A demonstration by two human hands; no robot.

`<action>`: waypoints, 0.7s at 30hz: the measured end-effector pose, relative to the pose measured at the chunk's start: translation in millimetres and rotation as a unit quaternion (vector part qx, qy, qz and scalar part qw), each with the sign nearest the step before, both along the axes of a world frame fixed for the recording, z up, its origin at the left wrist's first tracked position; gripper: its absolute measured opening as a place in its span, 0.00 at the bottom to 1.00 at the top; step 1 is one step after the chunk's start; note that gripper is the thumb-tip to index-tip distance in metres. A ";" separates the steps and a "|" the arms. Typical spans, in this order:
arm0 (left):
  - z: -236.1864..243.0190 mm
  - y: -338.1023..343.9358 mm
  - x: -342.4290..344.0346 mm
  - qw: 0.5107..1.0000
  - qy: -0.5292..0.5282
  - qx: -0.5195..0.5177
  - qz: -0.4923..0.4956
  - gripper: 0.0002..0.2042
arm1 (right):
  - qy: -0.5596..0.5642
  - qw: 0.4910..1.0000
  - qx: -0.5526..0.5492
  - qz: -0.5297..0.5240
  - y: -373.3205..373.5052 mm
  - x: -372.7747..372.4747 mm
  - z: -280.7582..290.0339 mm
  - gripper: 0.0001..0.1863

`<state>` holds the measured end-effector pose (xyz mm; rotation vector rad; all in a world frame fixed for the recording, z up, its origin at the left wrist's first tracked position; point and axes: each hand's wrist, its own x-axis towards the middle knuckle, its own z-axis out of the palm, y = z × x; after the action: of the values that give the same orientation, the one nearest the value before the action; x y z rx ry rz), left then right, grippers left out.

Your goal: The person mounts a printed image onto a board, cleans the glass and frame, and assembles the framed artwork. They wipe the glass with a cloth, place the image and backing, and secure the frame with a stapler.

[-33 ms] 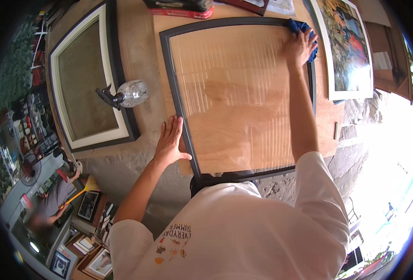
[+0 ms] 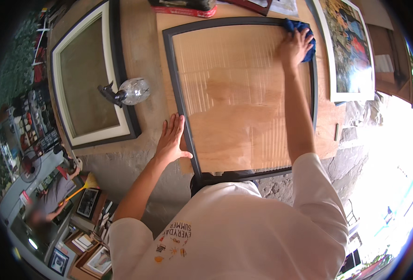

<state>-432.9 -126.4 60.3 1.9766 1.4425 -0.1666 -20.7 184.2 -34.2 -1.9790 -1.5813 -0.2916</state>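
Observation:
A black frame [image 2: 313, 93] with a clear, streaky pane [image 2: 229, 116] lies on a plywood board [image 2: 332, 144] before me. My left hand [image 2: 170, 140] is open, fingers extended along the outside of the frame's left side, thumb at that edge. My right hand [image 2: 294, 51] presses a bunched blue cloth [image 2: 307, 55] onto the pane's top right corner, fingers bent over it. A clear spray bottle [image 2: 134, 91] with a black trigger lies on the worktable left of the frame, beside a cream-and-black frame [image 2: 122, 128].
A white-bordered colourful picture [image 2: 348, 51] lies at right. A red box [image 2: 183, 10] and other items line the far edge. At lower left a person [image 2: 57, 196] holds a yellow broom [image 2: 87, 182], near a fan [image 2: 29, 168] and stored framed pictures [image 2: 87, 203].
My right hand with the blue cloth has shifted a little to the left along the pane's top corner. My left hand stays at the frame's left side.

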 end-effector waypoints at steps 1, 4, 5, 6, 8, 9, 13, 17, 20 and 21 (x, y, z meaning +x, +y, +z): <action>0.5 -1.7 -0.9 1.000 0.006 -0.003 0.001 0.76 | 0.035 0.999 -0.004 0.016 -6.7 -37.2 1.5 0.19; 7.9 -0.1 1.0 1.000 0.028 -0.008 0.006 0.76 | 0.127 0.973 -0.046 0.187 -40.9 -181.5 9.6 0.18; 8.4 0.5 1.0 1.000 0.028 -0.007 0.000 0.76 | 0.149 0.962 -0.040 0.225 -43.3 -213.5 9.9 0.18; 7.8 1.0 0.8 1.000 0.028 -0.004 0.001 0.77 | 0.145 0.955 -0.053 0.252 -43.2 -241.4 15.0 0.18; 9.6 2.8 1.1 1.000 0.022 0.003 -0.003 0.77 | 0.181 0.933 -0.074 0.303 -43.8 -274.7 24.5 0.20; 9.8 2.6 2.0 1.000 0.016 0.008 -0.003 0.77 | 0.188 0.920 -0.078 0.335 -44.5 -282.2 24.8 0.20; 9.1 -0.5 -0.9 1.000 0.015 0.013 -0.014 0.78 | 0.157 0.895 -0.100 0.405 -76.5 -269.8 26.7 0.21; 2.0 -6.7 -5.5 0.999 -0.002 0.036 -0.005 0.78 | 0.125 0.849 -0.153 0.490 -210.4 -225.5 33.7 0.20; -1.4 -10.6 -9.9 0.997 -0.029 0.064 -0.001 0.77 | 0.133 0.823 -0.252 0.491 -347.4 -198.8 66.3 0.19; -3.5 -13.1 -10.7 0.997 -0.032 0.074 -0.002 0.77 | 0.198 0.809 -0.286 0.474 -388.7 -193.9 78.1 0.19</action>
<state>-443.6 -139.5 56.8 2.0832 1.4458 0.0026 -214.6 -204.4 43.9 -1.1905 -2.2613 1.0287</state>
